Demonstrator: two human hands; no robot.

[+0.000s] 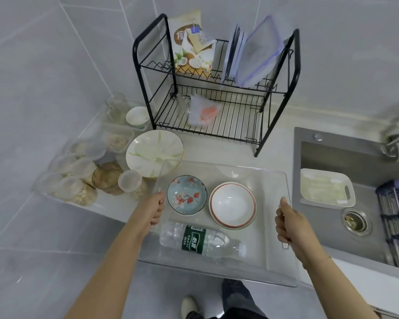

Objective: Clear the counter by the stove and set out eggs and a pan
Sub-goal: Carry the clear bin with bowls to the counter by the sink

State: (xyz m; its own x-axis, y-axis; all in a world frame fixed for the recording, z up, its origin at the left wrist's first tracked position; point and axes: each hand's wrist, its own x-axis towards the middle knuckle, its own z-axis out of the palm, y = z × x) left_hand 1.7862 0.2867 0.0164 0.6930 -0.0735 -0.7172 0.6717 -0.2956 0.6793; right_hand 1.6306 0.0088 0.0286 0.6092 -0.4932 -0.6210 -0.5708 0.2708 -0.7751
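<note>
A: How are the fingers [157, 211] placed?

B: They are curled over the left wall of a clear plastic bin [219, 270], gripped by the left hand [156, 210]; the right wall is clasped likewise by the right hand [286, 225].

A: What is carried inside?

B: A round floral blue bowl [186, 195] is seen at left, stacked red-rimmed white bowls [232, 205] beside it, and a ribbed water bottle [200, 241] is laid on its side in front.

A: And around it?

B: Lidded jars [78, 178] are ranged at far left, a glossy white plate [154, 151] behind the bin, a black wire rack [217, 88] beyond, a steel sink [355, 180] at right.
</note>
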